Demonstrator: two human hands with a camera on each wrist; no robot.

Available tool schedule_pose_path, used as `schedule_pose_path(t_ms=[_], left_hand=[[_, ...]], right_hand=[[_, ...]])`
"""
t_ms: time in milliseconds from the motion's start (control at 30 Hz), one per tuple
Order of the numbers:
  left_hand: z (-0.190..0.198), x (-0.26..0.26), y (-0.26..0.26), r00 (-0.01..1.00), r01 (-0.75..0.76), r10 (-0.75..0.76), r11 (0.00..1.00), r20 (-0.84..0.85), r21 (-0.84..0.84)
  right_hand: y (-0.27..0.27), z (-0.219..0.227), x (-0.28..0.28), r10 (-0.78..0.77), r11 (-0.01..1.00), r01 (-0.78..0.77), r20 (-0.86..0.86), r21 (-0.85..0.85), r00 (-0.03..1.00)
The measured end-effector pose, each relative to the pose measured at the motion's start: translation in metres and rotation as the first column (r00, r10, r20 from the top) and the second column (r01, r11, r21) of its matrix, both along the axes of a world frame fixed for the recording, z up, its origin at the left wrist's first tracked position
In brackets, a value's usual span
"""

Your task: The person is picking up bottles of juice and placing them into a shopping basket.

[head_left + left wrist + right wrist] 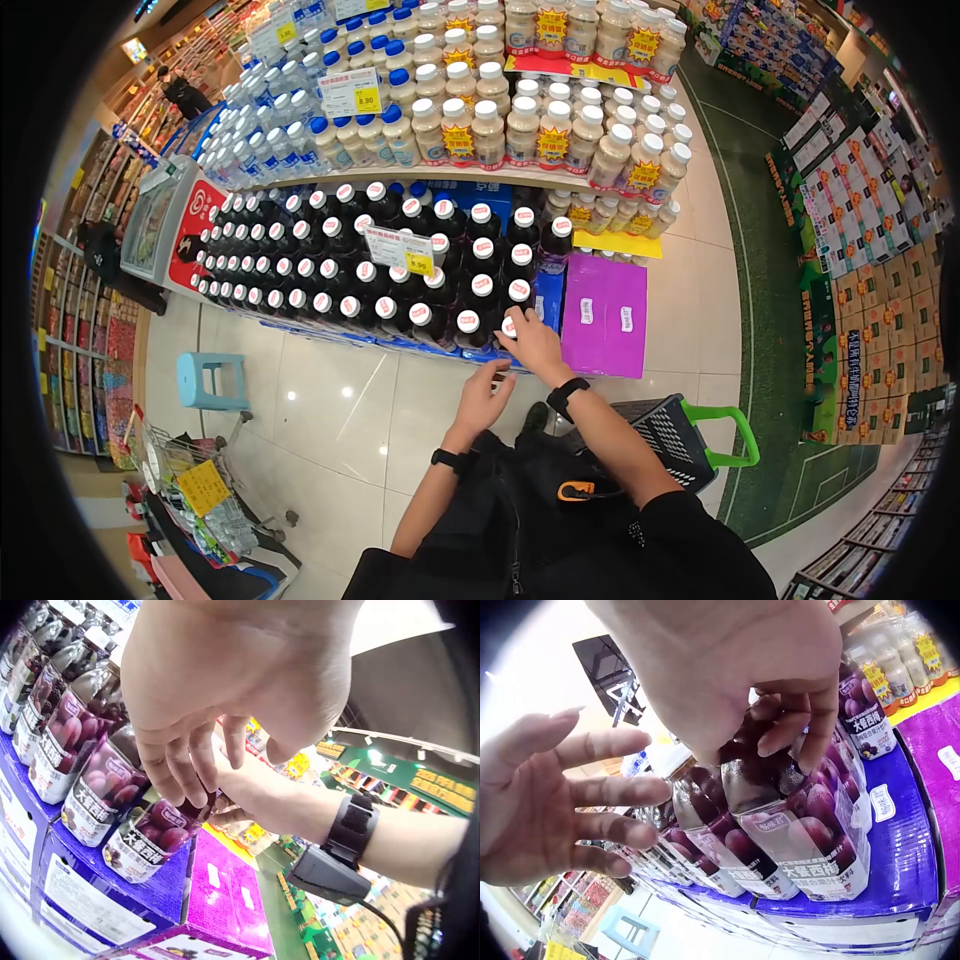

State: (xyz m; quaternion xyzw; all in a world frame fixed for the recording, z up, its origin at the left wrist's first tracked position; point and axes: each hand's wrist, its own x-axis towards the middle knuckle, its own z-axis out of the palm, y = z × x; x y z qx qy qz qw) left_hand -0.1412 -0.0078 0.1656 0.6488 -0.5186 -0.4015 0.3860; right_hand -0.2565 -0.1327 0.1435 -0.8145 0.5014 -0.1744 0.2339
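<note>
My right hand [537, 347] has its fingers curled round the capped neck of a dark juice bottle [810, 832] with purple plums on its label. That bottle stands upright at the front right corner of the bottle rows, on a blue carton [892, 862]. My left hand [485, 402] is just left of and below the right one, fingers spread and loosely bent, holding nothing. In the right wrist view the left palm faces the neighbouring juice bottle [735, 844], apart from it. The right hand hides most of the gripped bottle's cap.
A purple carton [605, 300] adjoins the stack on the right. Price signs [400, 250] stand among the white-capped bottles. Behind is a shelf of pale drink bottles [490, 120]. A grey basket with a green handle [740, 440] sits at my right; a blue stool [212, 380] stands left.
</note>
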Motion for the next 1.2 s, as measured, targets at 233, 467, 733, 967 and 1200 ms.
schedule_pose_path(t_ms=[233,467,733,967,1200], left_hand=[[-0.016,0.021,-0.012,0.982,0.189,-0.190,0.978,0.001,0.084],[-0.007,0.066,-0.030,0.933,0.359,-0.353,0.916,-0.066,0.176],[0.022,0.100,-0.035,0.852,0.520,-0.503,0.845,-0.143,0.129],[0.062,0.129,-0.030,0.817,0.574,-0.573,0.803,-0.056,0.162],[0.094,0.149,-0.047,0.602,0.308,-0.349,0.931,-0.718,-0.194]], right_hand=[[0.004,0.002,0.005,-0.058,0.996,0.055,0.046,0.067,0.997],[0.005,0.002,0.016,-0.136,0.988,0.132,0.048,0.083,0.990],[0.014,0.020,0.009,-0.175,0.973,0.185,-0.079,0.136,0.981],[0.023,0.134,-0.012,-0.187,0.982,0.186,0.169,0.019,0.968],[0.036,0.221,-0.017,-0.093,0.993,0.118,0.743,0.019,0.663]])
